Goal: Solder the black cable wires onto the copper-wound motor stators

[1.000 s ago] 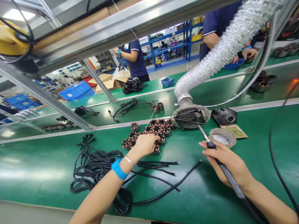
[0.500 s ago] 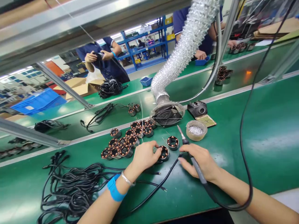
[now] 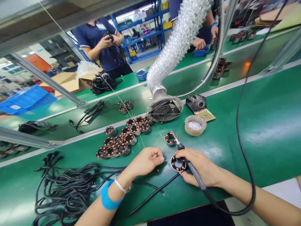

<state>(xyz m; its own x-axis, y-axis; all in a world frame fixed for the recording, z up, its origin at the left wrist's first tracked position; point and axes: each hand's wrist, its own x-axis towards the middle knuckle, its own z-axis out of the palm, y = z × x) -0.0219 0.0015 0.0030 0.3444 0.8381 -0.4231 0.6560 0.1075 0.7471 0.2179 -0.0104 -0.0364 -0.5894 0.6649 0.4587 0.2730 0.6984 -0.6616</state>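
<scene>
My right hand (image 3: 202, 166) grips a soldering iron (image 3: 195, 172) and also holds a motor stator (image 3: 178, 164), a ring with copper windings, between thumb and fingers. The iron's tip points up and left, in front of a second stator (image 3: 171, 139) standing on the bench. Just left of the held stator is my left hand (image 3: 149, 160), its thumb and forefinger pinched on a thin wire between hand and stator. From above, a strand of fine wire (image 3: 122, 102) runs down to my left hand. Below the hands lies a black cable (image 3: 154, 194) with a stripped-end cable close by.
Several stators (image 3: 123, 149) stand grouped at left, behind a heap of black cables (image 3: 77, 185). A fume extractor (image 3: 166, 110), iron holder (image 3: 196, 103), sponge (image 3: 205, 115) and tub of silvery bits (image 3: 195, 125) are at the back. Two co-workers stand across the bench.
The stator near my left hand has passed into my right hand, which still has the soldering iron. My left fingers now pinch at the thin wire. The whole view has shifted slightly.
</scene>
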